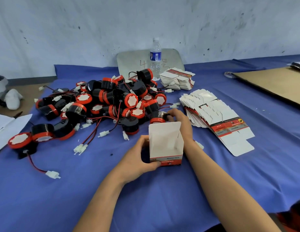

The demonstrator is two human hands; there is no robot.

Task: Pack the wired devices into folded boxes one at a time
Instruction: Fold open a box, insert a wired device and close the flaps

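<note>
A folded white box (166, 144) with a red printed band stands open-topped on the blue cloth. My left hand (141, 158) grips its left side and front lower edge. Behind the box, my right hand (178, 118) reaches to the near edge of the pile and grips a black-and-red wired device (156, 118). The pile of wired devices (104, 101), black bodies with red rims, red-black wires and white plugs, spreads across the left and middle of the table.
Fanned flat box blanks (218, 118) lie to the right, with another stack (177, 79) behind. A water bottle (155, 59) stands by the wall. A brown cardboard sheet (271, 82) lies far right, papers (7, 124) at the left edge.
</note>
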